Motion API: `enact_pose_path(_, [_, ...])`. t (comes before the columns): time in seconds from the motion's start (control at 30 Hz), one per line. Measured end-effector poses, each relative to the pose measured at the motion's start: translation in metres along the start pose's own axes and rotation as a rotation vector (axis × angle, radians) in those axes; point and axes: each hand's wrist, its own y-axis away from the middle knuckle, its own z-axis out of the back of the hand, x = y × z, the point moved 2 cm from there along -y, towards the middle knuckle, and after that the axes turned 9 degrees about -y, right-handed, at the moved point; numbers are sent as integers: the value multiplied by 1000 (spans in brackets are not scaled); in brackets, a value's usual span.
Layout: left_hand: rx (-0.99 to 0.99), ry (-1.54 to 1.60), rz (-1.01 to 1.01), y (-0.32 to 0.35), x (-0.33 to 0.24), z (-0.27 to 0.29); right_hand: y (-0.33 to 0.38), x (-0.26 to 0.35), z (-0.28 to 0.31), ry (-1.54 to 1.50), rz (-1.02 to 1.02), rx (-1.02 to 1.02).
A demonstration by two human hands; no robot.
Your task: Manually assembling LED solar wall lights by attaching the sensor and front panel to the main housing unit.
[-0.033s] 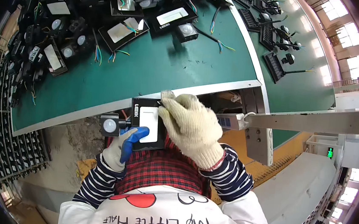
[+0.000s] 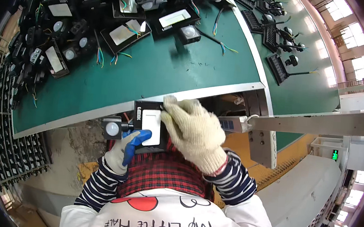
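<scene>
I hold a black floodlight (image 2: 151,126) with a pale front panel close to my body, just off the near edge of the green table. A motion sensor (image 2: 112,128) with a white round lens sticks out from its left side. My left hand (image 2: 130,145), in a blue-coated glove, grips the floodlight's lower left, thumb across the panel. In a cream knitted glove, my right hand (image 2: 195,130) is closed at the upper right edge and corner, its fingertips pinched together. Whatever lies between those fingertips is hidden.
Many similar floodlights (image 2: 124,35) with sensors and loose coloured wires are heaped on the far left of the green table (image 2: 150,79). More lights (image 2: 277,67) lie on a second table at right. A metal beam (image 2: 311,120) juts in at right; a rack (image 2: 10,142) stands at left.
</scene>
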Motion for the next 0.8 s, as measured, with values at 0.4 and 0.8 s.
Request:
enact_pose_path(0.4, [-42,-310,-67,-7,3,2,7,-36,-6,-1211,-636,-241])
enact_pose_path(0.8, [-24,84,19,4,1,0,1,-15,-3,-980,-480,66])
